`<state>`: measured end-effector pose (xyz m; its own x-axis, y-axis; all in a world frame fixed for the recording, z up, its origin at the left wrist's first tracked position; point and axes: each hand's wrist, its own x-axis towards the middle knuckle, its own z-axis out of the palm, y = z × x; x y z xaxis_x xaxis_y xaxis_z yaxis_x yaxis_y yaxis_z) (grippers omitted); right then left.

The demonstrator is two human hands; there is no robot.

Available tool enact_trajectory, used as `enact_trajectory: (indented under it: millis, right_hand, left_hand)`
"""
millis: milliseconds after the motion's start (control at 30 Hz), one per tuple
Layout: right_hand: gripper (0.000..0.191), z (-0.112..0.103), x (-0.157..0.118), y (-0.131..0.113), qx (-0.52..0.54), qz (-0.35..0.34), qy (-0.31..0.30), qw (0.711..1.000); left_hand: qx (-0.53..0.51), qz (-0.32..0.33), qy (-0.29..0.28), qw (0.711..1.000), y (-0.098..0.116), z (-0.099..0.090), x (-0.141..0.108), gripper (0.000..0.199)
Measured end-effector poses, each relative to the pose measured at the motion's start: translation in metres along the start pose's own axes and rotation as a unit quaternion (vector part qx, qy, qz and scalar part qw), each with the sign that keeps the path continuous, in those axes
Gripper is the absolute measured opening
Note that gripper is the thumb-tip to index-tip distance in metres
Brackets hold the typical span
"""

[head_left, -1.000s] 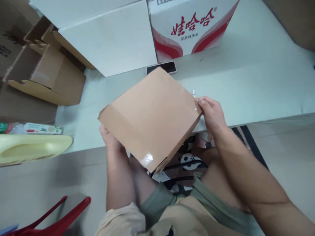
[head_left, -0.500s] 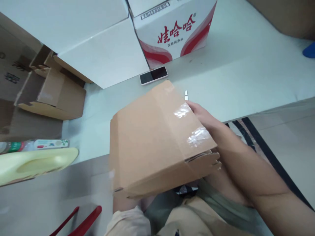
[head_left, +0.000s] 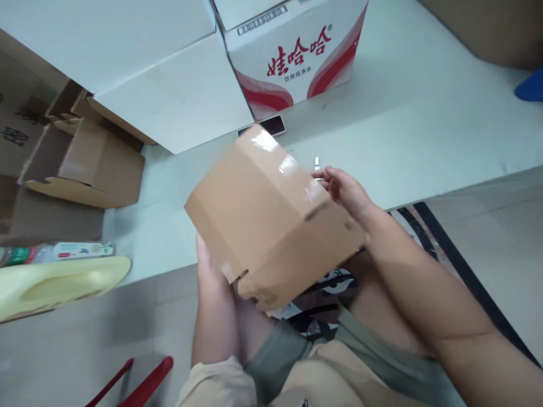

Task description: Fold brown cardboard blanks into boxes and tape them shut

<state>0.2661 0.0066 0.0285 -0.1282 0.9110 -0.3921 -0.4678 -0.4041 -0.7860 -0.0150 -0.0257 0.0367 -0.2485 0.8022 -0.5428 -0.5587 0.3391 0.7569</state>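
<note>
A brown cardboard box (head_left: 250, 209) with shiny clear tape along its upper right part is held tilted above my lap, slightly blurred. My left hand (head_left: 206, 254) supports it from the lower left side, its fingers hidden behind the cardboard. At the right edge, my right hand (head_left: 345, 189) has its fingers curled against the box, partly covered by it. A small silver piece (head_left: 317, 163) shows just beyond those fingers; its kind is unclear. Behind the box's top corner lies a flat phone-like device (head_left: 274, 125) with a dark face, partly covered.
A white and red water carton (head_left: 297, 68) and large white boxes (head_left: 178, 96) stand at the back of the pale table (head_left: 407, 124). Opened cardboard (head_left: 102, 158), a bottle (head_left: 19, 255) and a light yellow object (head_left: 63, 282) are on the left. Red bars (head_left: 148, 381) show below.
The cardboard box has turned, its taped edge swinging up and left, now overlapping the phone-like device. My left hand has come into view, and more of my right hand's fingers show.
</note>
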Motion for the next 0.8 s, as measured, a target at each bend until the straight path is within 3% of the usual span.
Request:
enact_trajectory:
  millis: [200,367,500,567,667,800]
  right_hand:
    - [0.065,0.000,0.002,0.007,-0.009,-0.003,-0.064,0.998]
    - [0.056,0.008,0.007,0.022,-0.095,-0.053,-0.001,0.994]
    - [0.044,0.008,0.010,0.035,-0.132,-0.152,0.099,0.975]
    - [0.039,0.007,0.010,0.039,-0.149,-0.171,0.123,0.966]
    - [0.039,0.007,0.006,0.044,-0.192,-0.169,0.126,0.958]
    - [0.041,0.011,-0.004,0.045,-0.225,-0.178,0.137,0.948]
  left_hand:
    - [-0.106,0.136,0.052,0.984,0.012,-0.002,0.037,0.032]
    - [-0.129,0.188,0.020,0.973,0.013,-0.007,0.040,0.032]
    - [-0.102,0.177,-0.071,0.976,0.009,0.001,0.051,0.035]
    - [-0.114,0.172,-0.049,0.977,0.006,0.005,0.063,0.021]
    - [-0.143,0.148,-0.037,0.978,0.000,0.005,0.081,0.015]
    - [-0.155,0.092,-0.027,0.983,-0.004,0.002,0.079,0.015]
